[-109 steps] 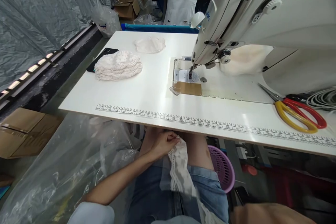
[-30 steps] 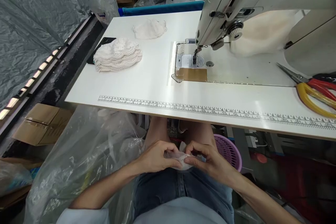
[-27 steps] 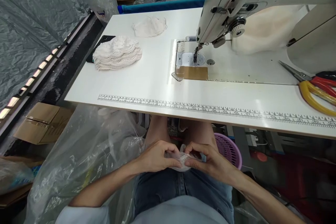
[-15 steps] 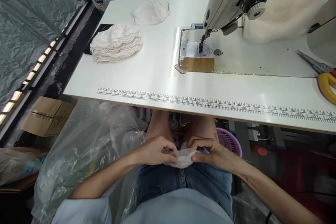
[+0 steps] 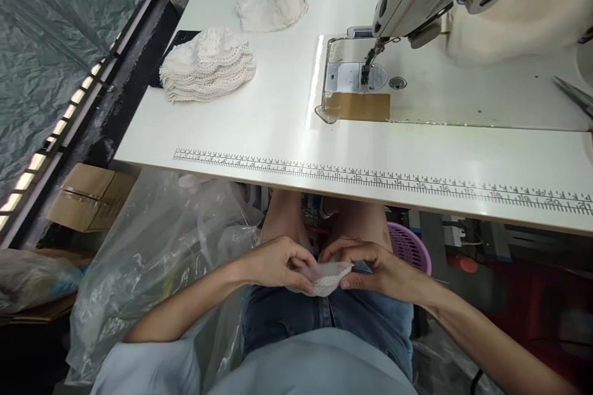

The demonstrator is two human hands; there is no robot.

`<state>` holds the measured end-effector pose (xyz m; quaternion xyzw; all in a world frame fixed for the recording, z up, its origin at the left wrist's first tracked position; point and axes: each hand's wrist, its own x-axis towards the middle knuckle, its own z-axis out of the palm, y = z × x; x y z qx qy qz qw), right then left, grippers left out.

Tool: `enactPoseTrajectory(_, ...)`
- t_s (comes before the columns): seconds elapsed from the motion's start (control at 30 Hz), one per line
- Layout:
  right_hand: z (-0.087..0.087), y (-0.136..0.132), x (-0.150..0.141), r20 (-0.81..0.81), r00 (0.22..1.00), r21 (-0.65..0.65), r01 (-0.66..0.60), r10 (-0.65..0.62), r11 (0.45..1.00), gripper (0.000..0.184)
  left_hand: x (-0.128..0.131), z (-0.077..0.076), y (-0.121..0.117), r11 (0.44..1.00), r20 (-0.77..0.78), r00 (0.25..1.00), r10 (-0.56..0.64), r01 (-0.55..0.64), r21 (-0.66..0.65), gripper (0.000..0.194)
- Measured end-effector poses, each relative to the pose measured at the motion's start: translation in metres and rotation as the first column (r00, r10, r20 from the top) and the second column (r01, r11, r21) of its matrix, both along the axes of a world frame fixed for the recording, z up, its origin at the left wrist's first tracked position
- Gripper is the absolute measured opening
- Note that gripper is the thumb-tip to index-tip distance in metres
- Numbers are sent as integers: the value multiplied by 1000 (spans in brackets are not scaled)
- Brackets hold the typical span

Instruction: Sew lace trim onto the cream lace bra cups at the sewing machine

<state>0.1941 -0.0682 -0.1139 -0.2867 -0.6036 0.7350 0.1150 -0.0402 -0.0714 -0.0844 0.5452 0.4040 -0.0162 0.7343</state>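
Over my lap, between both hands, is a small piece of white lace-edged fabric [image 5: 327,282], thin and partly see-through. My left hand [image 5: 282,268] pinches its left side between thumb and fingers. At its right end, my right hand [image 5: 370,266] has thumb and fingers closed around the edge; the fingertips are partly hidden by the cloth. On the table lies a stack of white lace-edged pieces [image 5: 207,66] at the left. A single white piece [image 5: 272,9] with loose threads rests behind it.
A sewing machine [image 5: 398,6] stands on the white table [image 5: 278,129], whose front edge carries a printed ruler. Scissors [image 5: 574,95] lie at the right. A purple basket [image 5: 410,247] is below the table, and clear plastic sheeting [image 5: 152,271] hangs at the left.
The view has shifted slightly, moving the table and machine within the picture. My fingers have changed position slightly on the fabric, which stays held over my lap.
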Motion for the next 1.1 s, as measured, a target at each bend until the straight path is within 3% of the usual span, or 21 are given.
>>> enactPoseTrajectory(0.2, -3, -4, 0, -3, 998, -76, 55, -55, 996, 18, 2, -4, -4, 996, -101, 994, -42, 50, 78, 26)
enactPoseTrajectory(0.47, 1, -3, 1, 46, 997, -120, 71, -65, 990, 24, -2, -10, -2, 999, 106, 994, -8, 13, -52, 29)
enactPoseTrajectory(0.63, -3, -6, 6, 71, 990, -160, 135, -125, 978, 23, -5, -17, -4, 1000, 22, 999, -29, 29, 3, 26)
enactPoseTrajectory(0.87, -11, -8, 18, 130, 979, -189, 181, -158, 965, 23, -12, -7, 0, 1000, -42, 999, 4, -3, 15, 28)
enactPoseTrajectory(1.1, -7, -8, 18, 161, 977, -184, 171, -142, 968, 30, -14, -4, 3, 1000, 14, 1000, -5, 6, -10, 26)
